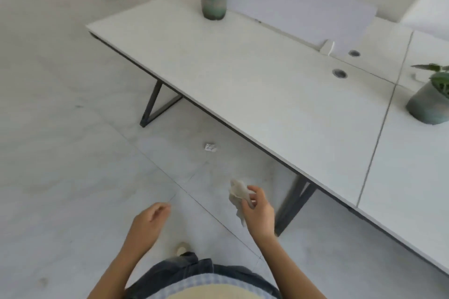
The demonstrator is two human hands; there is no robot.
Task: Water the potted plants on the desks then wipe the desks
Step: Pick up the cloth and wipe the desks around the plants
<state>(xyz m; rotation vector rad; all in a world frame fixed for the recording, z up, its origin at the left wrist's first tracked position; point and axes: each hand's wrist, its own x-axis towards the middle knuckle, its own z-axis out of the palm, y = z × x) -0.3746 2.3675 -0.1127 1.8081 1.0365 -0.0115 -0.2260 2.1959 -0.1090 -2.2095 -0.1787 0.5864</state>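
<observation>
Cloth [238,191] in right grip [258,211], clear of desk [243,75] edge

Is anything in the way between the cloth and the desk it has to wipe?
Nothing visible does. The right hand holds the cloth above the floor, just short of the near edge of the desk.

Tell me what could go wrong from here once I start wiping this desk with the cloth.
The potted plant stands near the far corner of the desk; a wide sweep of the cloth in your right hand might knock it off. The crumpled scrap on the floor lies between you and the desk, so you could step on it.
</observation>
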